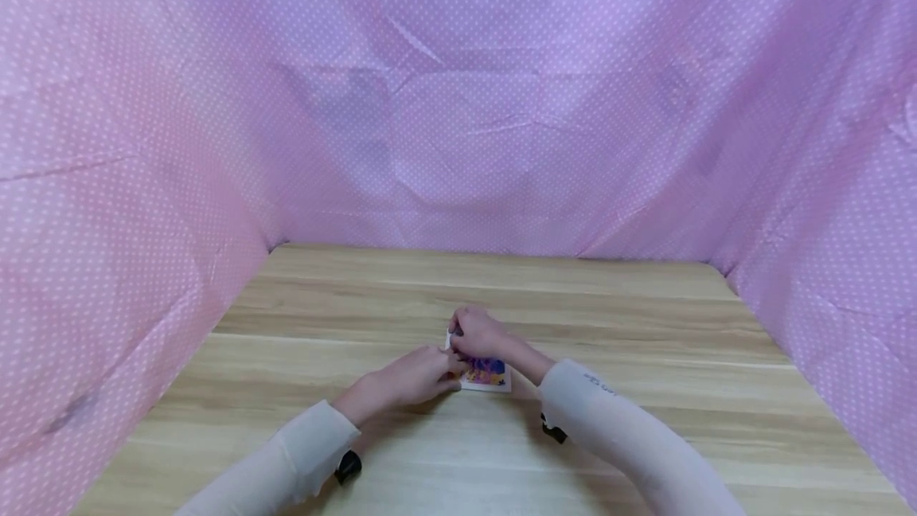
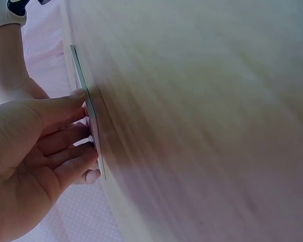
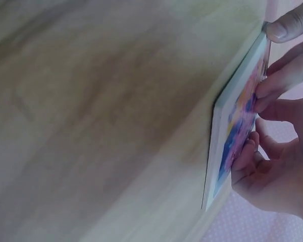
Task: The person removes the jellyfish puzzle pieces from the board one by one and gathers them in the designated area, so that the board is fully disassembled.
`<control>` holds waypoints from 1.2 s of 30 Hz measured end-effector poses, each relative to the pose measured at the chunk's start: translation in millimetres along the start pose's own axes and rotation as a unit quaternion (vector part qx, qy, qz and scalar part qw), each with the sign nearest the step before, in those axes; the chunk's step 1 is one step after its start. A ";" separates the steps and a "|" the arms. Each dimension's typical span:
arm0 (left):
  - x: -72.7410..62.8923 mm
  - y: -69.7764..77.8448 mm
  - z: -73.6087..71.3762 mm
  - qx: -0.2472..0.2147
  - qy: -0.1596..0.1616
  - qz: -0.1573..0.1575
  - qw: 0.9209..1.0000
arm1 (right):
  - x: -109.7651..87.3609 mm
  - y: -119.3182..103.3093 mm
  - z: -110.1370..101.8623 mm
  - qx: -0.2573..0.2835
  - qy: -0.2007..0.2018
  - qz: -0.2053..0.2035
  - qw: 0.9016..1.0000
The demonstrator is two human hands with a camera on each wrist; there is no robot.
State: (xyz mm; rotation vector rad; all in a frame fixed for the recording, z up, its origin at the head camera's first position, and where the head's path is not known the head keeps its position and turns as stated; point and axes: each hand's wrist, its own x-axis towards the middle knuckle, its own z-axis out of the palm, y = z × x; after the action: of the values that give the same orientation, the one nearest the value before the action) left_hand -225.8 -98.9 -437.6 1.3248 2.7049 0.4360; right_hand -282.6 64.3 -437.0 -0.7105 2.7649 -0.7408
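- White-bordered picture board (image 1: 490, 375), beneath both hands: probably light, stiff; best held by its rim (image 3: 218, 146).
- Left hand (image 1: 424, 373): loosely spread, thumb at board's edge.
- Right hand (image 1: 484, 334): fingers bent; pinching, cannot tell.

The white-bordered panel (image 1: 489, 373) is blue, pink and yellow.

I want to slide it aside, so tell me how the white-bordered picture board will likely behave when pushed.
The picture board will probably stay stiff: its border looks straight in the right wrist view. It seems unlikely to roll or tip, since it lies flat on the table. It may be light, as its edge looks thin.
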 end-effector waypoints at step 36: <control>-3.4 -0.6 2.6 0.002 0.015 -0.004 1.000 | 7.2 -10.2 17.5 -0.072 0.036 0.067 0.994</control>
State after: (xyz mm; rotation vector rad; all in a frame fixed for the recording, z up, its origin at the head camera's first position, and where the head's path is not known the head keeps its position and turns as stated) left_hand -223.6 -101.4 -440.4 1.3182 2.7347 0.4542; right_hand -279.6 45.6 -447.2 -0.5269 2.9211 -0.5547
